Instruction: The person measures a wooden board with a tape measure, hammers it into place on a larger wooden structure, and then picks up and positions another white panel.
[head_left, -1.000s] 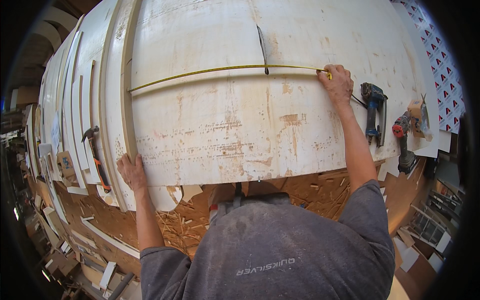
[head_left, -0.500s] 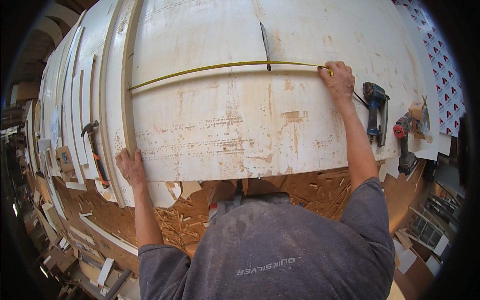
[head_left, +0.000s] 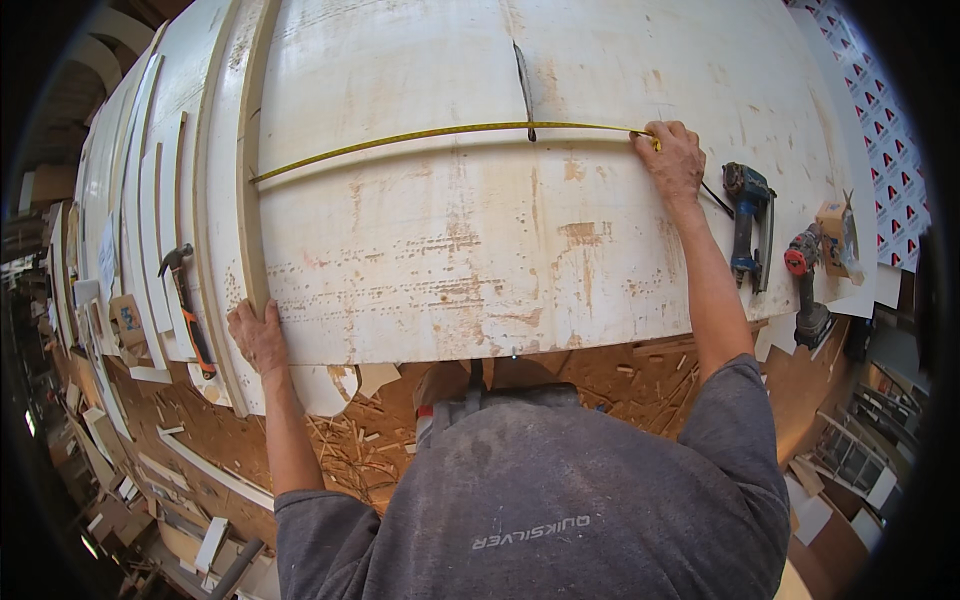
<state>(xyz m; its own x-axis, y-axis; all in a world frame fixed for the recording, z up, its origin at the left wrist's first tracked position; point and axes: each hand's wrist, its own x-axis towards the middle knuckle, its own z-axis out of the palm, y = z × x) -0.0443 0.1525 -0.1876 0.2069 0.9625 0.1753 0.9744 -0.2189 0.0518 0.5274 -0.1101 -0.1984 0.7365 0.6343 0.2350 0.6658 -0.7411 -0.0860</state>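
Our right hand, at two o'clock, pinches the tape flat across the board. Our left hand, at eight o'clock, curls closed fingers over the strip.

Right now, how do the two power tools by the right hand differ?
The blue tool lies flat on the board, close beside the right hand; the red-tipped tool stands further right at the board's edge. The blue one looks longer, the red one darker and more compact. Both are untouched, right of the tape.
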